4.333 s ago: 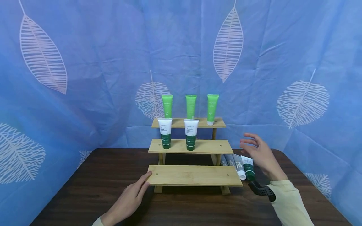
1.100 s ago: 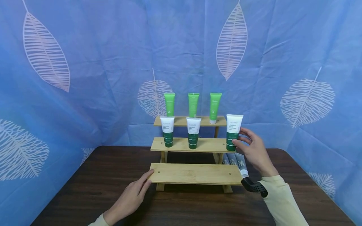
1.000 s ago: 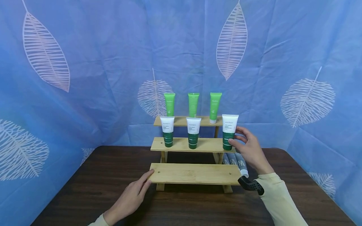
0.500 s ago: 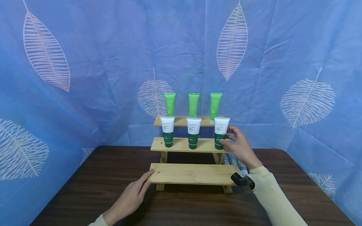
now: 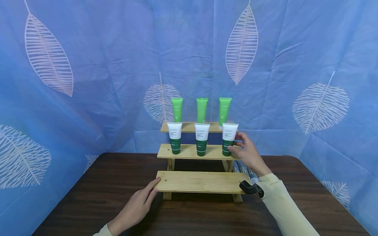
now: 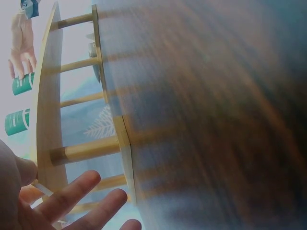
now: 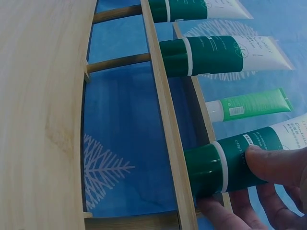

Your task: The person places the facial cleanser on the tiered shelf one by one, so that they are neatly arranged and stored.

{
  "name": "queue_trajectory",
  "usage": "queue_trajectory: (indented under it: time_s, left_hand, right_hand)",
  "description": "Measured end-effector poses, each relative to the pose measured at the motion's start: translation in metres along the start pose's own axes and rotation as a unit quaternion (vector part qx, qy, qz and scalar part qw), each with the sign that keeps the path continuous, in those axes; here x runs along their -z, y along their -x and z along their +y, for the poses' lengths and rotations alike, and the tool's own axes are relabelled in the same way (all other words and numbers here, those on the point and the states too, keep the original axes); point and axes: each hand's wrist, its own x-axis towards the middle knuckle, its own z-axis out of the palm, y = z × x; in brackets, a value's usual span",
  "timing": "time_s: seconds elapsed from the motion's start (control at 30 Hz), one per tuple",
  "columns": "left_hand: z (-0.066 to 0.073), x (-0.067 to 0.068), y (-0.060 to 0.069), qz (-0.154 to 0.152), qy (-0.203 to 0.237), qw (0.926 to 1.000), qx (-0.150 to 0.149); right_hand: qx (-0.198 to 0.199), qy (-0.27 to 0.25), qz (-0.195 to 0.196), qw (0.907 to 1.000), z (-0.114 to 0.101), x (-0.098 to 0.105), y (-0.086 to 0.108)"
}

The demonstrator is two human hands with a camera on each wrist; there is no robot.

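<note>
In the head view my right hand (image 5: 249,157) pinches the lower part of a white-and-green squeeze tube (image 5: 229,132), thumb in front and fingers behind. The tube is upright, cap down, at the right end of the middle shelf (image 5: 214,152). Two matching tubes stand to its left, a left one (image 5: 175,131) and a centre one (image 5: 202,131). The right wrist view shows the pinched tube (image 7: 206,167) close up. My left hand (image 5: 133,208) touches the left end of the bottom shelf (image 5: 200,182); the left wrist view shows several straight fingers (image 6: 72,194) beside the wooden rack.
Three bright green tubes, one in the centre (image 5: 202,109), stand on the top shelf (image 5: 212,127). Grey-blue tubes (image 5: 242,167) lie on the dark wooden table (image 5: 97,200) at the rack's right, partly hidden by my right arm. A blue leaf-print cloth (image 5: 118,65) hangs behind.
My right hand has taken the white-and-green tube from the table, brought it to the middle shelf and shifted it left into line with the other two. My left hand has stayed at the bottom shelf.
</note>
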Motion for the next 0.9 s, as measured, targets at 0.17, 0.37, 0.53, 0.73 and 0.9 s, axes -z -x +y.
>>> queue_trajectory:
  time_s: [0.17,0.37,0.53,0.73,0.9]
  left_hand:
    - [0.0,-0.001,0.001,-0.002,0.002,1.0,0.004]
    - [0.0,-0.002,0.001,-0.006,0.003,1.0,0.006]
    - [0.0,-0.002,0.001,-0.005,0.0,1.0,0.005]
    - [-0.003,-0.002,0.0,-0.003,-0.001,1.0,0.0]
    - [-0.002,-0.001,0.0,0.004,-0.006,1.0,-0.001]
  right_hand:
    - [0.004,-0.007,-0.012,0.9999,0.001,0.001,0.003]
    - [-0.011,-0.006,-0.011,0.9999,-0.001,0.008,0.013]
    - [-0.016,-0.011,0.01,0.9998,0.004,0.019,0.023]
    - [-0.02,-0.007,0.031,0.9993,0.016,0.035,0.032]
    - [-0.036,0.005,0.06,0.9975,0.029,0.055,0.035]
